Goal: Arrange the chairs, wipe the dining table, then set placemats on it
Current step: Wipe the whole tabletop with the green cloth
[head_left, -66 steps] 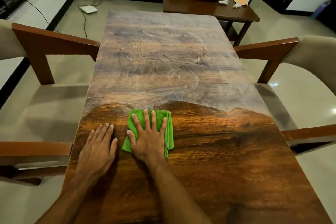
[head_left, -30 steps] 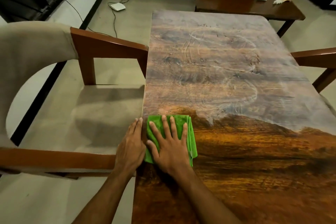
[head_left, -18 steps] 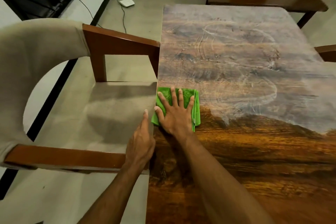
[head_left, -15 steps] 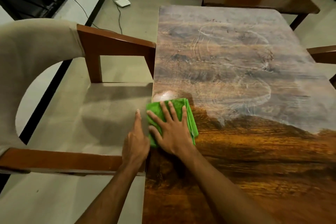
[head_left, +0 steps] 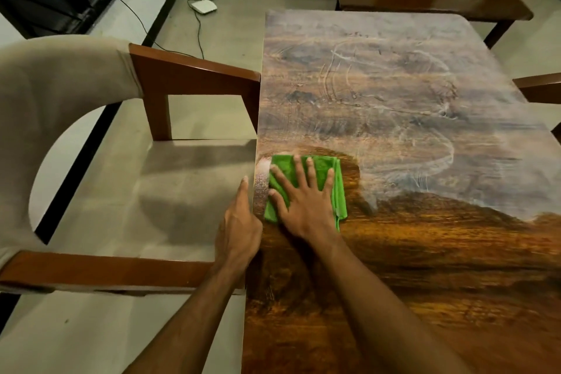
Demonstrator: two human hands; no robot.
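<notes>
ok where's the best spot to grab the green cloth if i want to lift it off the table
Pinch the right edge of the green cloth, coming from the right. Its folded layers stack there and stand bare beside the flat right hand; the left edge is crowded by the left hand at the dining table edge.

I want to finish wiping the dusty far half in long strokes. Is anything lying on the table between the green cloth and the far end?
Nothing visible does. The right hand presses the green cloth flat near the table's left edge, and the dusty far half is bare up to its far edge.
</notes>
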